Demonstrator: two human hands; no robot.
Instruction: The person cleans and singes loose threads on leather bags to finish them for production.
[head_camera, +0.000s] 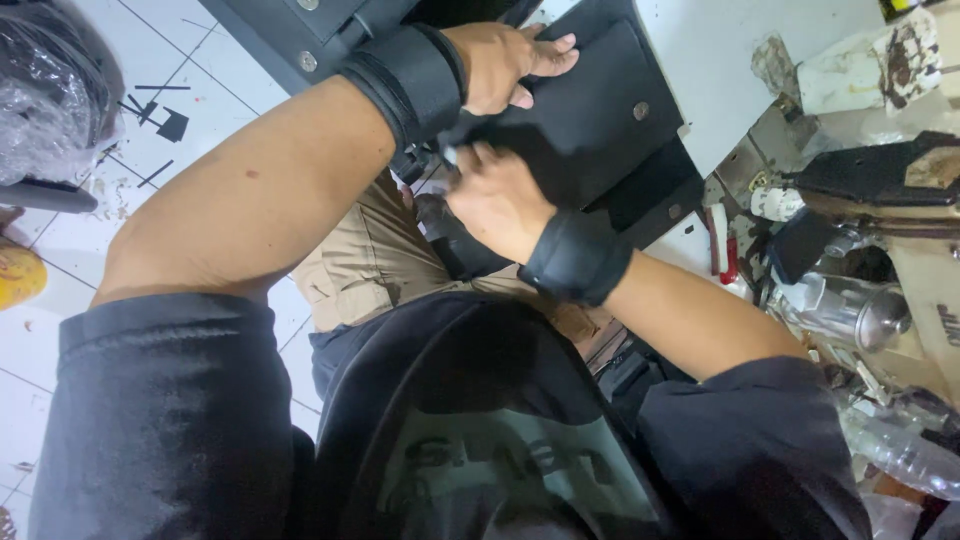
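A black leather-like piece (600, 120) with a metal snap stud lies across a white work surface above my lap. My left hand (505, 65) lies on its upper left part, fingers together and pressed over the edge. My right hand (495, 195) is curled on the lower left edge of the same piece, pinching it; what is between the fingertips is hidden. Both wrists wear black bands. My khaki trousers (370, 255) and black shirt fill the lower view.
A white tiled floor (150, 130) runs along the left, with a plastic-wrapped bundle (45, 90) and a yellow object (15, 275). At the right are a cluttered machine, a metal cylinder (850, 310), a red-handled tool (725, 255) and a clear plastic bottle (900, 455).
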